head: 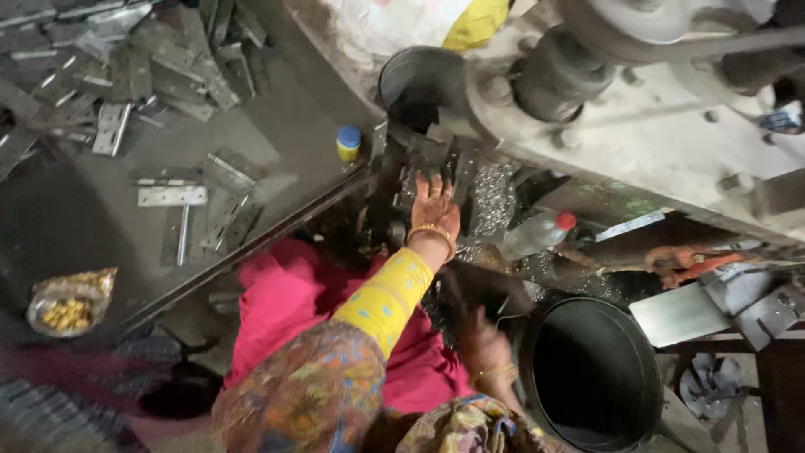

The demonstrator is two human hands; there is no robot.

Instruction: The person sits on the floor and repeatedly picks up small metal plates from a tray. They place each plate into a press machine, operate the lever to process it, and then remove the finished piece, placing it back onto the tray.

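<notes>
My left hand (433,207), with a gold bangle and a yellow sleeve, reaches forward and lies palm down on the dark metal bed (423,159) of a press machine (637,126). Its fingers are spread, and I see nothing gripped in them. My right hand (486,346) is low and blurred, close to my lap and beside the rim of a black bucket (537,335). Its fingers look curled, and what they hold, if anything, is hidden. Pink cloth (285,302) covers my lap.
Several flat metal hinge plates (172,195) lie scattered on the grey surface at left, with a heap further back (126,59). A small yellow jar with a blue cap (348,143), a plastic bottle with a red cap (537,235), a bag of yellow bits (69,302) and metal shavings (495,197) lie around.
</notes>
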